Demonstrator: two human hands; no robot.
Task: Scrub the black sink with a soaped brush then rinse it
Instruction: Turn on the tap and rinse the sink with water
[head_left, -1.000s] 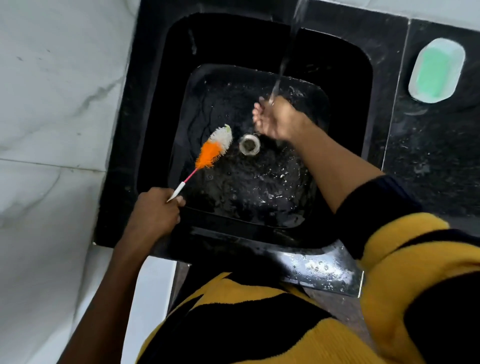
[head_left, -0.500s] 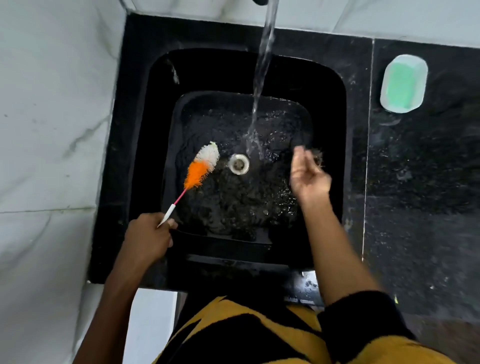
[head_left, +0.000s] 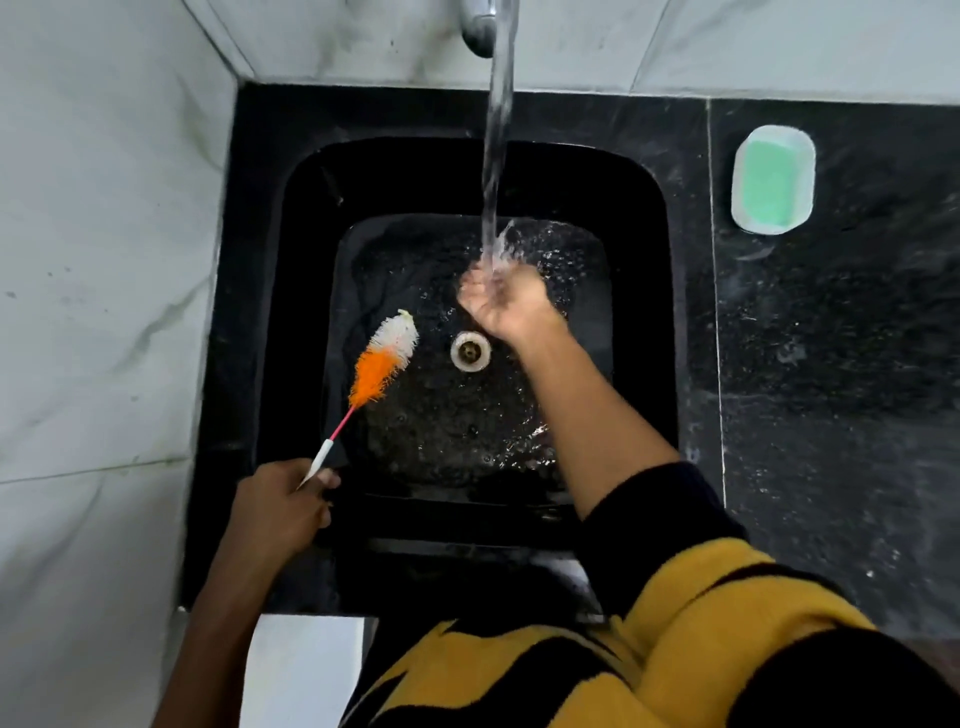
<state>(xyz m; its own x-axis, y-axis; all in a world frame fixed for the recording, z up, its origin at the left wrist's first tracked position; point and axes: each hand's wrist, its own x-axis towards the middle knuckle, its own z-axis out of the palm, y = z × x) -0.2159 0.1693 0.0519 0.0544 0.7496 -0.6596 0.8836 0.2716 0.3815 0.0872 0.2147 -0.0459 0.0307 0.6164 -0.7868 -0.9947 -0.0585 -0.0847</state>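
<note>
Brush (head_left: 385, 358) in sink (head_left: 639, 218), left of drain (head_left: 470, 352) — soap dish (head_left: 773, 179) on counter (head_left: 831, 338), far right.

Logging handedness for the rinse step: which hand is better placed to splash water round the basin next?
Right, probably. The right hand is cupped under the tap stream, holding nothing; the left hand has its grip on the brush.

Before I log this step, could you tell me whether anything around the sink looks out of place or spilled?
Nothing stands out. The tap water falls onto the cupped right hand inside the black sink, the left hand holds the brush over the basin, and the green soap sits in its dish on the counter.
</note>
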